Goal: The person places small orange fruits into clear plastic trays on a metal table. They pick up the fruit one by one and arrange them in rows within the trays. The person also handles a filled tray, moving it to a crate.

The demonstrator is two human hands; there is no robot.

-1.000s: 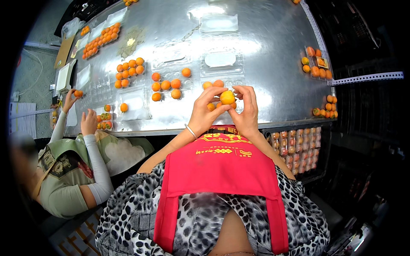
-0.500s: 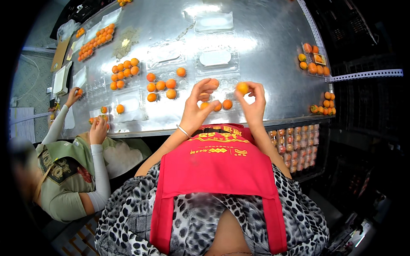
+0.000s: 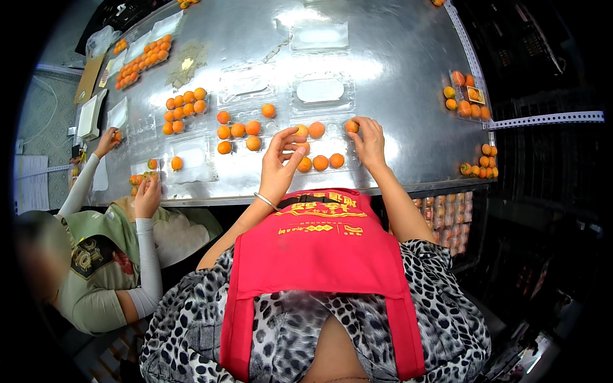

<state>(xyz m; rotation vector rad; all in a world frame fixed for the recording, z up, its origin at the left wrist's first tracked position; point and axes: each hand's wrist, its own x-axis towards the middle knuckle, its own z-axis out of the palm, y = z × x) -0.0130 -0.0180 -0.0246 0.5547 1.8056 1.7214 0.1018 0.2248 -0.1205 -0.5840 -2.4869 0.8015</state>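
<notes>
In front of me, a clear plastic tray (image 3: pixel 329 145) holds several small oranges, three of them along its near row (image 3: pixel 321 162). My left hand (image 3: pixel 279 163) curves over the tray's left side, fingers apart around an orange (image 3: pixel 302 148) that appears to sit in the tray; another orange (image 3: pixel 301 131) lies by its fingertips. At the far right corner of the tray, my right hand (image 3: pixel 370 143) pinches an orange (image 3: pixel 352 126) between thumb and fingers. To the left stands a clear tray partly filled with oranges (image 3: pixel 238 130).
Lidded clear trays (image 3: pixel 320 90) lie beyond on the metal table (image 3: pixel 408 83). Packed oranges (image 3: pixel 469 110) and a loose cluster (image 3: pixel 488 159) are at right. At left a co-worker's hand (image 3: pixel 147 195) handles fruit near a fuller tray (image 3: pixel 185 110). Stacked packs (image 3: pixel 456 217) stand below the edge.
My right hand has brought its orange left and slightly down to the tray's far right corner. My left hand has shifted a little left and down, uncovering more oranges.
</notes>
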